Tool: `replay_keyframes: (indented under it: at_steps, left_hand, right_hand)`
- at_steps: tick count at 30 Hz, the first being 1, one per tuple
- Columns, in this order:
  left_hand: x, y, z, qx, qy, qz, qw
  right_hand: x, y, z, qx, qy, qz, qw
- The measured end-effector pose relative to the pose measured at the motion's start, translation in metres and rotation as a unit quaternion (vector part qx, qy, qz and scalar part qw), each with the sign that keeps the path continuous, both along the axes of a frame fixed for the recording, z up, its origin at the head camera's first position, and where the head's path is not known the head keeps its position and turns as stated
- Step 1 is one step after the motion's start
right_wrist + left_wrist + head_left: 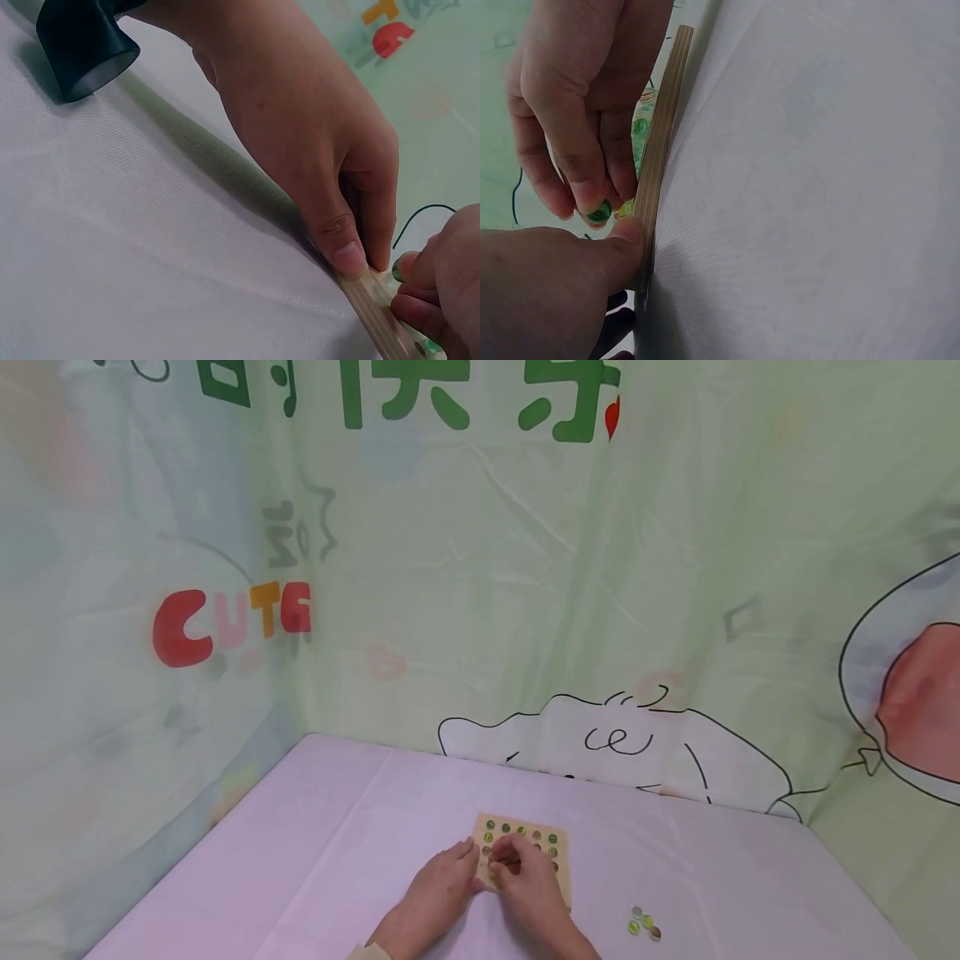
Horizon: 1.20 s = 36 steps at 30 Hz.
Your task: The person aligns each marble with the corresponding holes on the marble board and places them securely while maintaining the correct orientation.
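A square wooden board (563, 881) with rows of round hollows, many filled with glass marbles (552, 839), lies on the table. My left hand (441, 883) holds the board at its left side; in the left wrist view its thumb (630, 229) presses on the edge. Above the board, my right hand (531, 881) pinches a green marble (599, 213) between thumb and fingertips. That marble is apart from the board, close to the left thumb. The right hand hides part of the rows.
Several loose marbles (633, 927) lie on the pale pink tablecloth (360, 827) to the right of the board. Printed curtains (525, 593) stand behind and to the left of the table. A dark cylindrical piece (86, 52) shows near the left wrist.
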<state>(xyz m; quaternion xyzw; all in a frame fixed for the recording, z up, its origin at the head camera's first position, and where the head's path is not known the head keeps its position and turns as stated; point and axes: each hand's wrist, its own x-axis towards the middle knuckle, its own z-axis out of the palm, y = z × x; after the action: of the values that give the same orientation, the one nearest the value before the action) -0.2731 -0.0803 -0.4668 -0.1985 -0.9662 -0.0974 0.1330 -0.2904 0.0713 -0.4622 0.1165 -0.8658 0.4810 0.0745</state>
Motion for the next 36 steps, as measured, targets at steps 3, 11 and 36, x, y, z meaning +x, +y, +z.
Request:
replay_keyframes:
  at_steps: [3, 11, 36]
  left_hand:
    - [0.0, 0.0, 0.0, -0.012, 0.008, -0.002, 0.9999]
    - [-0.001, 0.0, 0.0, -0.028, 0.026, -0.009, 0.9993]
    - [0.0, 0.0, 0.0, -0.018, 0.028, -0.009, 0.9994]
  right_hand:
    - [0.0, -0.003, 0.0, 0.001, -0.001, 0.008, 1.0]
    - [-0.002, -0.005, -0.004, 0.017, 0.013, 0.021, 1.0]
    - [-0.001, -0.004, -0.006, 0.011, 0.005, 0.023, 1.0]
